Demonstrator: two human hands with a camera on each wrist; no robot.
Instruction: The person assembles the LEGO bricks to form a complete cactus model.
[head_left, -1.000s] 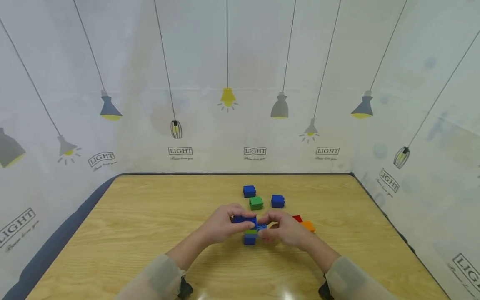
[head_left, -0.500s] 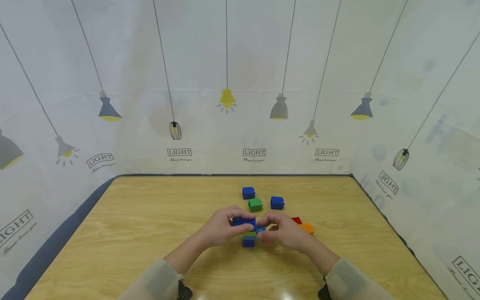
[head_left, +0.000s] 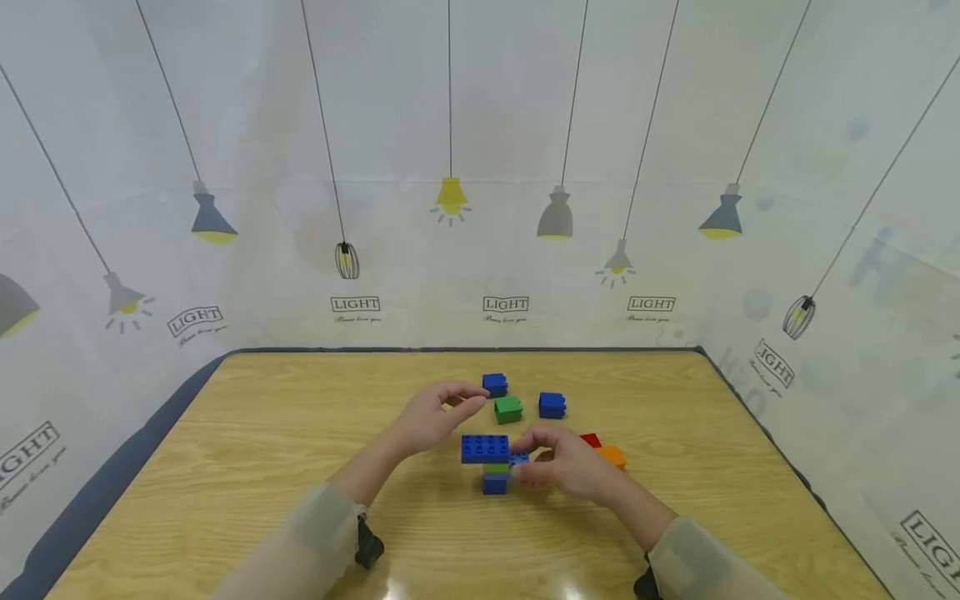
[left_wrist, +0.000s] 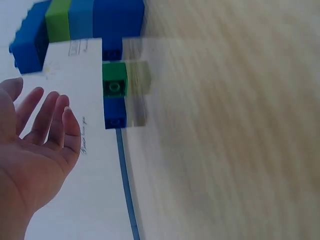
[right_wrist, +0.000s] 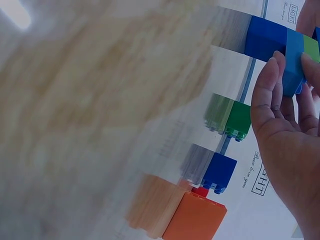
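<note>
A small stack of toy building blocks stands on the table: a long dark blue block on top, a lime green block below it, a light blue block under that, and a dark blue block at the bottom. The light blue block juts out to the right. My right hand pinches this jutting part between thumb and fingers. Apart from the stack, my left hand hovers with relaxed fingers and holds nothing. Its fingertips are near a loose blue block and a green block.
Another blue block lies behind my right hand. An orange block and a red block sit to its right, partly hidden by it. Behind the wooden table hangs a printed cloth.
My left hand has let go of the long dark blue block and moved back, up and slightly left. The right hand has kept its place at the stack.
</note>
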